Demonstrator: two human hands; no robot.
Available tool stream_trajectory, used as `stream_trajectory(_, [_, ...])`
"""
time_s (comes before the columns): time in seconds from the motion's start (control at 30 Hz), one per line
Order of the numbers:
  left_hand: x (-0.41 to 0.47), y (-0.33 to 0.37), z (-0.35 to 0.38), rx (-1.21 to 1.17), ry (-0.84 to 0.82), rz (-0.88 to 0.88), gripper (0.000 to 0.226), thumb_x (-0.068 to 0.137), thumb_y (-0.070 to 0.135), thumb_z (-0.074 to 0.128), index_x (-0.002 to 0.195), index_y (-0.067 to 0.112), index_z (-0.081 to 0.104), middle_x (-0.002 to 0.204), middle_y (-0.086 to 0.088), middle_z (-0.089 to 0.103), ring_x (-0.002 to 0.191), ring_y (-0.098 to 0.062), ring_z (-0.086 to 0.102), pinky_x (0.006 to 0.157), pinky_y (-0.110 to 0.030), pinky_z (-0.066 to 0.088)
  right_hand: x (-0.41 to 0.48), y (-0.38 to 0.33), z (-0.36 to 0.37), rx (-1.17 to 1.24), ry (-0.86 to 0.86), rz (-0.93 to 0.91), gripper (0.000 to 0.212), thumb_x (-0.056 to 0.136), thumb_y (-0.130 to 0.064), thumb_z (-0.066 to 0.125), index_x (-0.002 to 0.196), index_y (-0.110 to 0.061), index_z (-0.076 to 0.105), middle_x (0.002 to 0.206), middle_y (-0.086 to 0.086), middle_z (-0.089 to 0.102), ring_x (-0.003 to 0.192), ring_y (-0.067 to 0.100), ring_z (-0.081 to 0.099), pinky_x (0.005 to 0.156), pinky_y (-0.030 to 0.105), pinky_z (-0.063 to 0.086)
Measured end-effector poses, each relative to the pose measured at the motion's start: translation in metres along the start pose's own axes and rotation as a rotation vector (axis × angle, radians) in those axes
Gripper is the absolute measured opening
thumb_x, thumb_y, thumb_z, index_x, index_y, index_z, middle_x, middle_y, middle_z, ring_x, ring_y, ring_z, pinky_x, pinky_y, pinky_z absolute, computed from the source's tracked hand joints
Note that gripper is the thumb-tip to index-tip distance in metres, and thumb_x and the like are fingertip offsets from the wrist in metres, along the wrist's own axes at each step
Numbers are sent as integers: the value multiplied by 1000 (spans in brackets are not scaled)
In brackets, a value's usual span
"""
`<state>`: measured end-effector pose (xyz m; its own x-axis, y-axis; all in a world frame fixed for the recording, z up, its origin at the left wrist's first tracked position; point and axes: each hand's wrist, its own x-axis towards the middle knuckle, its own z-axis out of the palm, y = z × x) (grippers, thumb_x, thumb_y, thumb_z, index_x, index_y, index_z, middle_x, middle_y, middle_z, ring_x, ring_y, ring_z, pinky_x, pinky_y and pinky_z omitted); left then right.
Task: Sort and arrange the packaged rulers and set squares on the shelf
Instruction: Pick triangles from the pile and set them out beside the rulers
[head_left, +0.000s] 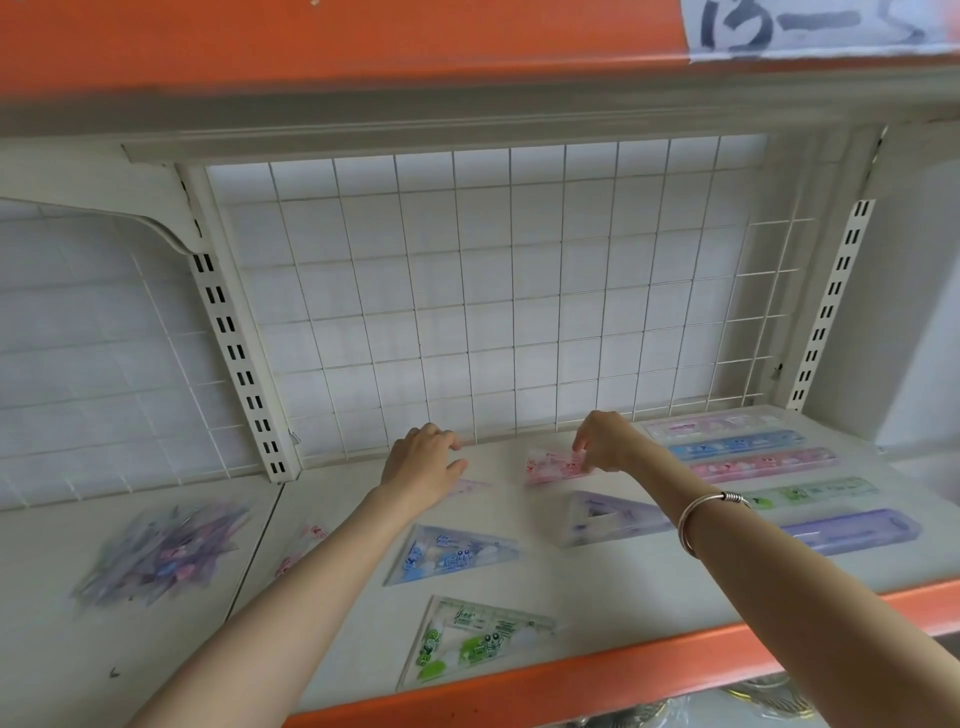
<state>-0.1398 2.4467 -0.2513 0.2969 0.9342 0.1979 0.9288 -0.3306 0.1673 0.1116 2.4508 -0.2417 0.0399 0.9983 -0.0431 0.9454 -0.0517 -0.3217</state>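
Pink plastic leads the sorting at the back of the shelf (597, 571). Your right hand (605, 441) pinches the pink set square (550, 465) at its right end, fingers (579, 441) curled down onto the packet, close to the wire grid (493, 291). Your left hand (421, 462) sits near it over a pale lilac set square (474, 486) that peeks from under the palm. Its fingers are curled, but you cannot tell whether they grip that packet.

Five packaged rulers (763, 463) lie in a neat column at the right. A purple set square (602, 517), a blue set square (452, 553) and a green set square (478, 642) lie loose toward the front, and a heap of packets (166, 551) waits far left.

Lay the pink one flat, long edge parallel to the grid, leaving room for the others to line up beside the rulers. The wrap looks slippery, so press it down before letting go.
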Motion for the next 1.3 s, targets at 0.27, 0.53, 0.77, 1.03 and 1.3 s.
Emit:
stream_trajectory(0.27, [-2, -7, 0, -1, -10, -32, 37, 99, 36, 45, 130, 19, 52, 133, -1, 50, 123, -19, 45, 100, -32, 34, 1, -4, -2, 48, -1, -38, 30, 78, -2, 68, 107, -10, 68, 112, 10, 66, 102, 24, 61, 87, 28, 50])
stream_trajectory(0.53, [-15, -22, -7, 1, -16, -56, 37, 99, 36, 45, 131, 20, 51, 135, -1, 49, 124, -20, 44, 103, -33, 34, -6, -48, 5, 72, 46, -207, 24, 84, -12, 66, 108, -10, 67, 114, 7, 64, 102, 22, 60, 83, 24, 44])
stream_trajectory(0.77, [-51, -62, -28, 14, -5, -150, 37, 99, 35, 45, 132, 20, 50, 136, -1, 48, 125, -20, 44, 101, -33, 35, -19, -102, 21, 22, 30, -374, 27, 87, -10, 64, 114, -10, 64, 119, 6, 61, 106, 20, 58, 89, 25, 44])
stream_trajectory(1.03, [-111, -119, -43, -37, -43, -289, 38, 93, 39, 55, 126, 20, 57, 134, 0, 54, 124, -21, 47, 102, -34, 37, -36, -173, 53, 30, -54, -534, 29, 89, -13, 61, 118, -14, 62, 120, 5, 60, 107, 19, 58, 92, 27, 45])
stream_trajectory(1.3, [-153, -137, -47, -84, -99, -295, 58, 82, 53, 65, 129, 20, 58, 141, 0, 49, 136, -18, 35, 110, -34, 28, -54, -230, 90, -25, -153, -704, 33, 88, -21, 61, 121, -15, 61, 119, 5, 60, 110, 21, 54, 89, 27, 42])
